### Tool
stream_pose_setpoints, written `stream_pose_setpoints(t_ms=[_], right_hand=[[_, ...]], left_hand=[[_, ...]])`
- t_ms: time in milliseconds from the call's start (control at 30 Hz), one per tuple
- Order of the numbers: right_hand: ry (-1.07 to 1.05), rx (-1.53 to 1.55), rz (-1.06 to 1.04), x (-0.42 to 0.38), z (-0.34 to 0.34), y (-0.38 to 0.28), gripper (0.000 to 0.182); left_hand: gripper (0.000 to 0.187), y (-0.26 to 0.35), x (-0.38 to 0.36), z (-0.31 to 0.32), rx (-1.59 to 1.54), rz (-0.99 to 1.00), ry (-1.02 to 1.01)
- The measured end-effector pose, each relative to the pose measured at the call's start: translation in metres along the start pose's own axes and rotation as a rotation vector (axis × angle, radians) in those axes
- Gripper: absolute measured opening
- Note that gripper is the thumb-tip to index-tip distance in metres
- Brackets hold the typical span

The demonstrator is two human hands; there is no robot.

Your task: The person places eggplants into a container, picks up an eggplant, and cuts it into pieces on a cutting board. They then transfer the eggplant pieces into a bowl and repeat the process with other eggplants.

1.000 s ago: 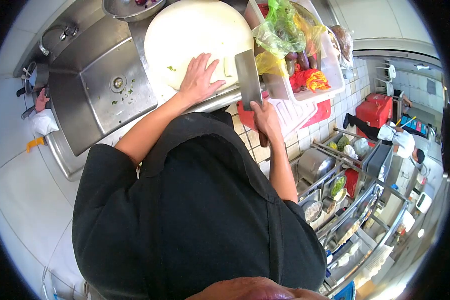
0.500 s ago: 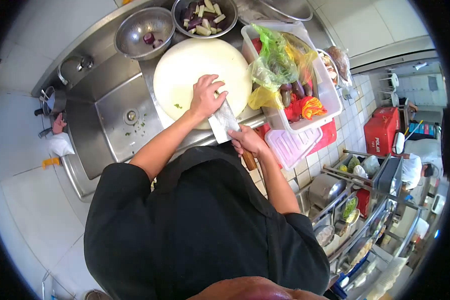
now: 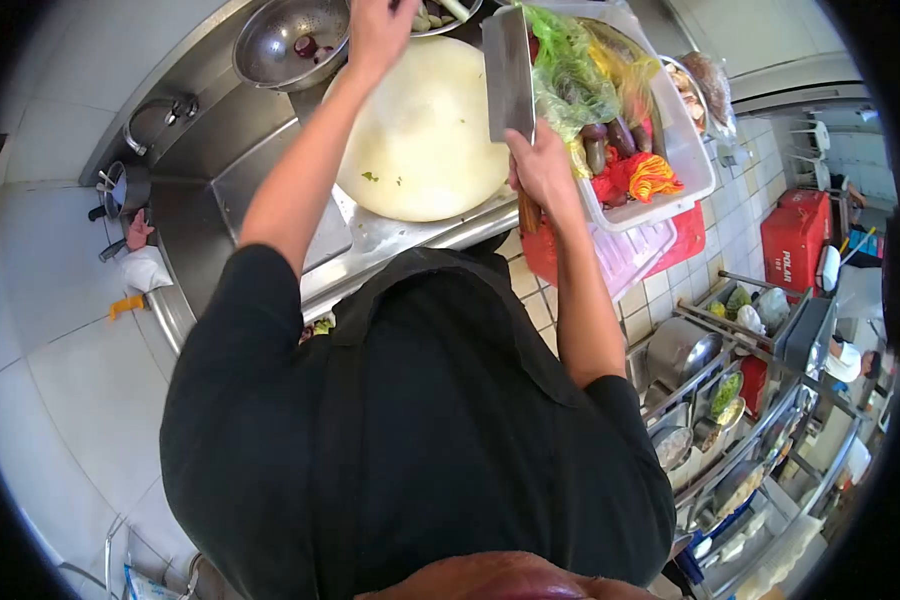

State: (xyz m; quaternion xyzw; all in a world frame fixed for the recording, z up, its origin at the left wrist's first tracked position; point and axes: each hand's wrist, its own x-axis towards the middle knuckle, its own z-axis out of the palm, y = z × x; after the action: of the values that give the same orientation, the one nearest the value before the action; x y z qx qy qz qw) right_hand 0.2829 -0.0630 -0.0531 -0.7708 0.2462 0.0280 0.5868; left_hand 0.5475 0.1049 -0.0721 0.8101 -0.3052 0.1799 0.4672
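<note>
My right hand point(image 3: 542, 172) is closed around the wooden handle of a cleaver point(image 3: 511, 80). The broad blade points away from me, over the right edge of the round white cutting board point(image 3: 425, 140). At the top of the view, my left hand point(image 3: 378, 40) is beside a metal bowl of cut eggplant pieces point(image 3: 432, 18). Its fingers are partly cut off by the frame edge, so their grip is hidden. A few green scraps lie on the board. Left of it, a metal colander point(image 3: 270, 50) holds purple pieces.
A plastic bin point(image 3: 698, 165) on the right holds whole eggplants point(image 3: 620, 138) and plastic bags point(image 3: 575, 75). The steel sink point(image 3: 260, 200) and faucet point(image 3: 175, 112) are on the left. Metal shelves point(image 3: 740, 345) with pans stand behind at right, where another person point(image 3: 844, 362) partly shows.
My left hand has moved from the board up to the eggplant bowl. My right hand has lifted the cleaver away from the board's front, rightward and farther out. The view has shifted.
</note>
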Motion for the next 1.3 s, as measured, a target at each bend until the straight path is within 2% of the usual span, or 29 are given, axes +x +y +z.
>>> stream_pose_setpoints(t_ms=[33,67,100,133,167,233,300,333,367,400,433,467,500,567,633,700,800,833,867,900,933,967,1033,1133,1233,1300], right_hand=[[0.017,-0.072,-0.006,-0.002,0.001,0.021,0.033],[0.045,-0.143,-0.012,-0.001,0.005,0.052,0.034],[0.060,-0.181,0.020,-0.013,0.003,0.052,0.036],[0.073,-0.219,0.053,-0.025,0.001,0.052,0.037],[0.097,-0.315,-0.007,-0.024,0.003,0.076,0.036],[0.034,-0.426,0.059,-0.040,-0.001,0.068,0.040],[-0.003,-0.517,0.102,-0.051,-0.001,0.067,0.042],[-0.051,-0.578,0.089,-0.055,-0.001,0.070,0.041],[-0.080,-0.621,0.080,-0.057,0.001,0.071,0.035],[-0.078,-0.630,0.078,-0.060,0.004,0.072,0.033],[-0.075,-0.636,0.075,-0.061,0.008,0.074,0.031],[-0.043,-0.663,0.004,-0.057,0.016,0.093,0.029],[-0.050,-0.676,-0.001,-0.057,0.018,0.091,0.028],[-0.005,-0.692,-0.048,-0.058,0.022,0.093,0.026],[0.010,-0.691,-0.057,-0.060,0.024,0.093,0.026],[0.015,-0.685,-0.058,-0.059,0.023,0.095,0.025],[-0.030,-0.643,-0.022,-0.062,0.015,0.088,0.024],[-0.015,-0.597,-0.023,-0.062,0.016,0.092,0.022],[-0.022,-0.587,-0.020,-0.062,0.015,0.094,0.022],[-0.031,-0.576,-0.018,-0.062,0.013,0.094,0.022],[-0.028,-0.558,-0.025,-0.063,0.011,0.093,0.022],[-0.025,-0.547,-0.027,-0.063,0.009,0.094,0.022],[-0.027,-0.519,-0.033,-0.061,0.006,0.099,0.022],[-0.040,-0.484,-0.052,-0.061,-0.006,0.101,0.022],[-0.064,-0.427,-0.048,-0.055,-0.011,0.109,0.025],[-0.090,-0.387,-0.032,-0.052,-0.016,0.110,0.025]], left_hand=[[0.034,0.005,-0.043,0.006,0.023,0.104,0.079],[0.038,0.009,-0.098,0.007,-0.027,0.005,-0.012],[0.045,0.020,-0.152,0.009,-0.061,-0.107,-0.144],[0.050,0.025,-0.203,0.011,-0.044,-0.068,-0.341],[0.058,0.037,-0.238,0.008,0.094,-0.012,-0.599],[0.070,0.063,-0.263,-0.020,0.381,0.147,-0.866],[0.079,0.031,-0.270,-0.046,0.632,-0.219,-0.867],[0.082,0.011,-0.263,-0.070,0.850,-0.308,-0.817],[0.079,-0.002,-0.248,-0.095,0.934,-0.465,-0.613],[0.079,-0.032,-0.245,-0.117,1.009,-0.609,-0.525],[0.079,-0.055,-0.225,-0.136,1.094,-0.685,-0.556],[0.069,-0.031,-0.194,-0.140,1.138,-0.574,-0.445],[0.063,-0.015,-0.168,-0.136,0.844,-0.490,-0.359],[0.052,0.009,-0.122,-0.108,0.253,-0.315,-0.199],[0.041,0.050,-0.094,-0.045,-0.170,-0.252,-0.254],[0.036,0.126,-0.070,0.008,-0.304,-0.057,-0.486],[0.034,0.205,-0.046,0.090,-0.535,0.089,-0.782],[0.035,0.218,-0.038,0.122,-0.550,0.276,-0.850],[0.037,0.236,-0.033,0.149,-0.641,0.195,-0.963],[0.039,0.240,-0.027,0.187,-0.575,0.223,-1.030],[0.038,0.251,-0.020,0.212,-0.539,0.163,-1.091],[0.039,0.238,-0.016,0.260,-0.488,0.155,-1.114],[0.041,0.232,-0.010,0.311,-0.348,0.055,-1.077],[0.039,0.237,0.007,0.317,0.189,0.171,-0.944],[0.031,0.223,0.019,0.315,0.527,0.208,-0.927],[0.029,0.210,0.027,0.308,0.552,0.221,-0.877]])
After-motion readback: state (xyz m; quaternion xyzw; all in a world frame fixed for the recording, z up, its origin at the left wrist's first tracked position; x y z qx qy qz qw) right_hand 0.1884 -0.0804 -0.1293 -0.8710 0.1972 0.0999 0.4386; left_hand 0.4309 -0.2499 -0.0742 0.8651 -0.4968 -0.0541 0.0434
